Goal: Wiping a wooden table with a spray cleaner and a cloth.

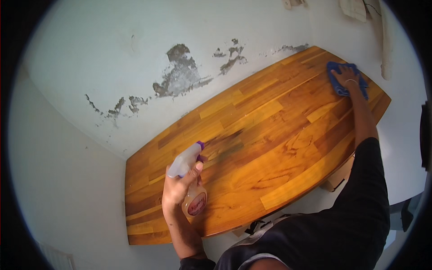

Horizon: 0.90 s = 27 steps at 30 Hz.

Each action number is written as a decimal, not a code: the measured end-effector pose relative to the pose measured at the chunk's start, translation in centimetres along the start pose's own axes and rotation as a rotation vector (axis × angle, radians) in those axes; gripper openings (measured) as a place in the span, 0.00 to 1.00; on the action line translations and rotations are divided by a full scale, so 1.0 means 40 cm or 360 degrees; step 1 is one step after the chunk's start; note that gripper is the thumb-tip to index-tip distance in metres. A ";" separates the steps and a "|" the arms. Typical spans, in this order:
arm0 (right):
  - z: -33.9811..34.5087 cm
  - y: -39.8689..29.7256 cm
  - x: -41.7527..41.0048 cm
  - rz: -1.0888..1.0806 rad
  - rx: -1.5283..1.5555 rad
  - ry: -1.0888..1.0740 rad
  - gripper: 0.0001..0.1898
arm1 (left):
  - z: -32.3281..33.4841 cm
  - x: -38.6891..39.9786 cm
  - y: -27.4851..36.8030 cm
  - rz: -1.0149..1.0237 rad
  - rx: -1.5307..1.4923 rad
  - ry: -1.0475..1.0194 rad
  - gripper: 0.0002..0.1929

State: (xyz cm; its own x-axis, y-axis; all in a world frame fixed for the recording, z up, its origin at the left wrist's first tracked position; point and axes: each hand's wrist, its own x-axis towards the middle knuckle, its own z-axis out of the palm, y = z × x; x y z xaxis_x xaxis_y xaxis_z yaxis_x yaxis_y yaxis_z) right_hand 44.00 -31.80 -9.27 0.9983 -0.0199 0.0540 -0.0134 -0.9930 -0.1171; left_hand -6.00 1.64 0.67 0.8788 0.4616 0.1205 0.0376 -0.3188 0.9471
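In my left hand (180,187) is a spray bottle (195,202) with a whitish trigger head and a purple nozzle. My fingers wrap around its neck, and a red oval label with writing shows below them. The nozzle points up and to the right, over a wooden tabletop (243,162). At the far right end of that surface, my right hand (347,76) lies flat with fingers spread on a folded dark blue cloth (334,81). The cloth is pressed against the wood near the right-hand edge. A dark smudged patch or shadow marks the wood right of the nozzle.
Along the tabletop's long far side runs a white wall (101,60) with peeling paint and a bare grey patch (182,74). Another wall (67,189) meets its left end. Pale cloth (352,10) hangs at the upper right. A cardboard box (337,177) sits below the near edge.
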 end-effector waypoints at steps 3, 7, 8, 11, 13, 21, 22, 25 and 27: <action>0.017 0.047 -0.019 0.0083 -0.0021 0.0019 0.43 | 0.002 0.012 -0.001 0.0023 -0.0047 0.0006 0.25; 0.018 -0.065 -0.117 -0.0144 -0.0113 -0.0030 0.44 | 0.008 0.020 -0.001 0.0034 -0.0136 0.0074 0.23; 0.022 -0.105 -0.143 -0.0242 -0.0126 -0.0035 0.43 | 0.011 0.020 0.000 0.0043 -0.0103 0.0082 0.22; 0.014 -0.252 -0.255 -0.0592 -0.0076 -0.0043 0.42 | 0.011 0.017 -0.002 0.0041 -0.0080 0.0099 0.19; 0.017 -0.368 -0.345 -0.0877 -0.0010 -0.0065 0.41 | 0.003 0.015 -0.006 -0.0010 0.0036 0.0026 0.22; 0.044 -0.725 -0.732 -0.1931 0.0084 -0.0059 0.41 | 0.027 0.002 -0.004 0.0073 0.0008 0.0026 0.16; 0.045 -0.748 -0.774 -0.2013 0.0054 -0.0081 0.41 | 0.029 -0.001 -0.005 0.0089 0.0078 0.0023 0.17; 0.047 -0.756 -0.780 -0.2152 0.0124 -0.0166 0.40 | 0.042 -0.013 0.006 0.0111 0.0164 -0.0001 0.17; 0.054 -0.734 -0.746 -0.2206 0.0232 -0.0238 0.39 | 0.049 -0.014 0.008 0.0106 0.0182 -0.0025 0.17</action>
State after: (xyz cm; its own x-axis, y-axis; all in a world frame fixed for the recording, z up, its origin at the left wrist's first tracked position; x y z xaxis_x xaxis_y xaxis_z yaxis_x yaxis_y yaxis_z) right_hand 14.73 -1.79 -9.60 0.1910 0.9759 0.1052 0.9722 -0.1734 -0.1571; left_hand -5.55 -0.33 0.32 0.8885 0.4234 0.1768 0.0318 -0.4412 0.8968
